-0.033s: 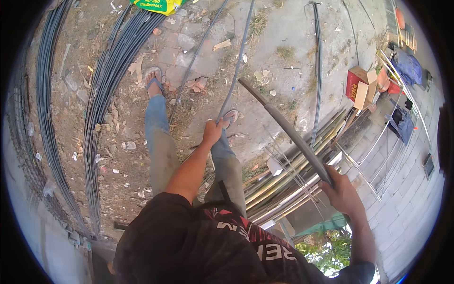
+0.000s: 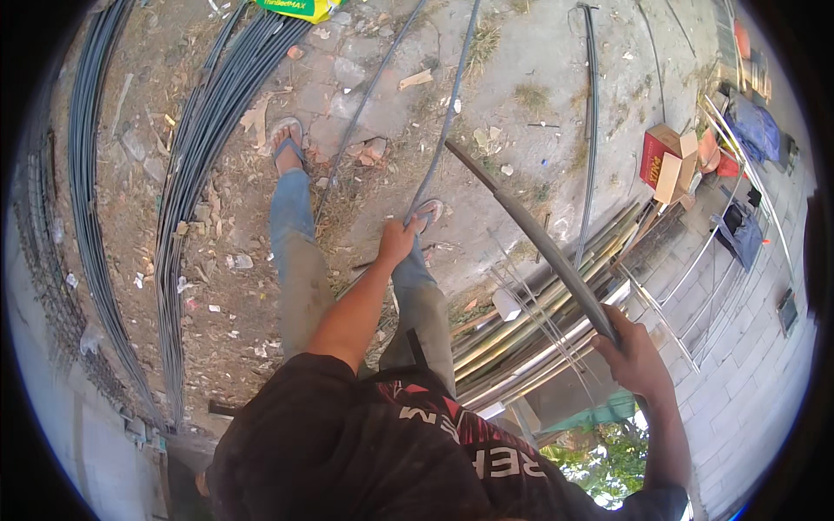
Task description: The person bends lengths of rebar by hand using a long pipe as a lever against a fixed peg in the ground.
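Note:
My left hand (image 2: pixel 397 242) is closed round a thin steel rebar (image 2: pixel 445 130), low beside my right foot. From that fist the bar runs away from me along the ground to the top edge of the view. My right hand (image 2: pixel 637 356), out to the right, is wrapped round the near end of a long grey metal pipe (image 2: pixel 556 260). This pipe slants up and to the left, narrowing toward its far tip, which appears close to the rebar. Whether the two touch, I cannot tell.
Bundles of rebar (image 2: pixel 187 165) lie along the left. Another thin bundle (image 2: pixel 592 130) rests farther right. Stacked poles (image 2: pixel 521 334) lie near my right side, with an open red carton (image 2: pixel 662 161) beyond. A yellow-green bag (image 2: pixel 300 9) sits at the top. Rubble and litter cover the ground.
The whole scene has shifted slightly to the right in the view. Both hands keep their holds, and the pipe and rebar stay nearly the same relative to each other.

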`<state>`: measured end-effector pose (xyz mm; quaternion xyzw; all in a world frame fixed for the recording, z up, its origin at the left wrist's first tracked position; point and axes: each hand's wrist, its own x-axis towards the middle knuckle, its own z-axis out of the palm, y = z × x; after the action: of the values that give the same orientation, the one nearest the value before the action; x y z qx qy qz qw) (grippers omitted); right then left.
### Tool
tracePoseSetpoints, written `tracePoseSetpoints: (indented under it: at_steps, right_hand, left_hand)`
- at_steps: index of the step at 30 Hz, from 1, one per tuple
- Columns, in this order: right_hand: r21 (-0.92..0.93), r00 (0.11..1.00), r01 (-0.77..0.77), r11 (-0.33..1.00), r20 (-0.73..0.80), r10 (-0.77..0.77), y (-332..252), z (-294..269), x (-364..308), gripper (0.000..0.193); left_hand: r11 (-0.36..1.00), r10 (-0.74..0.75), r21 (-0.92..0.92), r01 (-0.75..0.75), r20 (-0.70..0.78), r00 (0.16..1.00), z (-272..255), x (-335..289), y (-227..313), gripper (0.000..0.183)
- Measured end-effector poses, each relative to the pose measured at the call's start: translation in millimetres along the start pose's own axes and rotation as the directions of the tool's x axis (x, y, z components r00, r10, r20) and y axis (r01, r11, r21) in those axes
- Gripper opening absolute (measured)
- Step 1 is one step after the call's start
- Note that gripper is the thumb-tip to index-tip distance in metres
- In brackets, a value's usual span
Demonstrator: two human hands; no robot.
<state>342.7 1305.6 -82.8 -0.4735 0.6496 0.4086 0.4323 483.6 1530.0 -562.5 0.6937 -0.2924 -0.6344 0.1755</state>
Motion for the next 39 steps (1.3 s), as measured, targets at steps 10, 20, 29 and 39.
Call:
tracePoseSetpoints:
  at_steps: [10, 20, 29, 39]
  right_hand:
    - [0.267, 0.922, -0.343, 0.901, 0.28, 0.268, -35, -36, 38, 0.046]
    - [0.08, 0.976, -0.167, 0.983, 0.158, 0.153, -36, 4, 40, 0.04]
    - [0.221, 1.0, 0.03, 0.975, -0.003, -0.03, -44, 96, 96, 0.03]
    - [0.292, 0.997, -0.064, 0.954, 0.061, 0.048, 19, 82, 123, 0.031]
  left_hand:
    - [0.997, -0.032, -0.059, 0.04, 0.127, 0.991, 4, -5, 6, 0.055]
    - [0.997, -0.07, -0.008, 0.073, 0.188, 0.98, -22, -4, 11, 0.059]
    - [0.917, -0.343, 0.2, 0.346, -0.049, 0.938, -25, 39, -62, 0.062]
    - [0.941, -0.259, 0.242, 0.236, 0.07, 0.963, 50, 42, -76, 0.056]
